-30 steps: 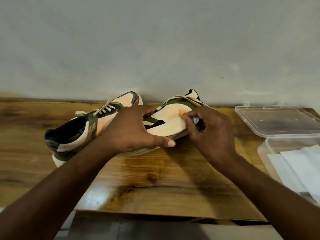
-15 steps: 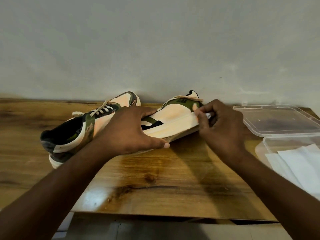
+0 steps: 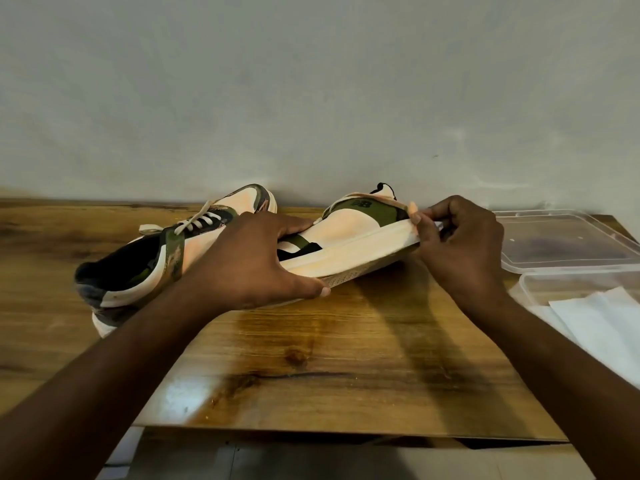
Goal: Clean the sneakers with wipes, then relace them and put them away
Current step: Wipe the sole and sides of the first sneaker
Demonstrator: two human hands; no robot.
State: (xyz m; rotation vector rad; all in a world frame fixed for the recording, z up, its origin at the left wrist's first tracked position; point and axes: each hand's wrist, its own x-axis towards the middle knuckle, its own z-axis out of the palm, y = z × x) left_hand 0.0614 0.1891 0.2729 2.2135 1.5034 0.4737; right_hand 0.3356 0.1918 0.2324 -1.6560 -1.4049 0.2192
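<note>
A: Centre of the frame: my left hand [image 3: 252, 261] grips the near sneaker [image 3: 349, 237] at its middle, thumb under the sole, fingers over the upper. The shoe lies tipped on the table [image 3: 311, 368], its sole edge toward me.

B: And the right hand [image 3: 460, 247]?

A: It pinches something small and pale against the sole rim at the shoe's right end; I judge it a wipe, but it is almost wholly hidden. A second ago that hand sat further left, on the shoe's side panel. It has since slid rightward along the rim.

B: Meaning for the task?

A: Cleaning of this shoe is in hand, apparently nearing one end of the sole. The second sneaker [image 3: 166, 258], left of centre, is laced and untouched. Fresh wipes [image 3: 595, 327] lie in the open box [image 3: 554, 282] at the right edge, its lid [image 3: 568, 240] just behind.
</note>
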